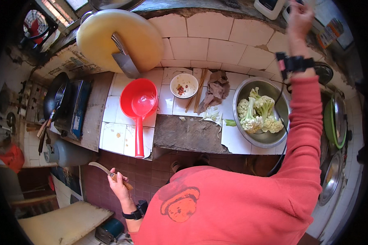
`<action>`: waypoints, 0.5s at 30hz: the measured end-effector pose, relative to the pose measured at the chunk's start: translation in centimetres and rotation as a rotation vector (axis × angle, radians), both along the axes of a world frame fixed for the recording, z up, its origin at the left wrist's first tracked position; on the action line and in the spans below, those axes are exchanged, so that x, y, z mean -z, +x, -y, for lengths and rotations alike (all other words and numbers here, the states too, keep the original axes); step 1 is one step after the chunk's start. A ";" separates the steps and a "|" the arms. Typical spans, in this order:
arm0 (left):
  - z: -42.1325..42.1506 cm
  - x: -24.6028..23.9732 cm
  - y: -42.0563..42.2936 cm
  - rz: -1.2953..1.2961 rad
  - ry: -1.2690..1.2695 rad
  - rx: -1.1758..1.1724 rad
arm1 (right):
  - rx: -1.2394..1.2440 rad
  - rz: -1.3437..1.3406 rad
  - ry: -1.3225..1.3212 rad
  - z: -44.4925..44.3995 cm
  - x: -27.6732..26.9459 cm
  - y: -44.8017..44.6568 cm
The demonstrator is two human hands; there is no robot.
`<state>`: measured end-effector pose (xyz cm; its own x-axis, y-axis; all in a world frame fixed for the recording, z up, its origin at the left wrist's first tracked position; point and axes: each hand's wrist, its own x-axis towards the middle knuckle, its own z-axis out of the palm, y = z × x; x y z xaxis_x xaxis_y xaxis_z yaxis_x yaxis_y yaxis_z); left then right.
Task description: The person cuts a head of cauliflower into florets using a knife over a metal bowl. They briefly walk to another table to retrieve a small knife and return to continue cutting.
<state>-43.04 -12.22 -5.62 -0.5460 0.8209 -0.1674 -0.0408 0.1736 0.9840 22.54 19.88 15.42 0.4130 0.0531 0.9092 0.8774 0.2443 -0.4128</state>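
Observation:
My left hand grips the wooden handle of a small curved-blade knife, held out over the floor in front of the counter. At the upper right, my right hand reaches up to the ledge, close to a white device; its fingertips are blurred and partly cut off. Under that forearm stands a steel basin with cauliflower florets inside. Thin pale peelings lie on the counter left of the basin, beside a crumpled brown cloth.
A red plastic ladle extends its handle over the counter's front edge. Chopsticks lie by a bowl with red scraps. A cleaver leans against a round cutting board. At left are a wok and a gas cylinder.

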 end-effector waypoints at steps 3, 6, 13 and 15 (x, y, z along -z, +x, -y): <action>-0.7 1.3 -1.1 0.025 0.003 0.040 | -0.718 -0.187 -0.282 0.1 7.7 -11.8; -1.5 2.3 -2.8 0.093 0.022 0.082 | -0.839 -0.864 -0.793 0.3 20.7 -21.0; -0.9 2.6 -8.0 0.087 -0.053 0.034 | -0.171 -0.210 -1.344 2.5 36.7 -24.1; -0.6 2.9 -9.0 0.049 -0.102 0.053 | -0.114 -0.111 -1.464 2.0 36.7 -24.6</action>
<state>-52.02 -11.63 -8.51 -0.4917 0.8255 -0.2770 -0.0761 0.2762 0.9581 -2.08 17.88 -21.30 0.4062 0.9136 -0.0178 0.8304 -0.3772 -0.4100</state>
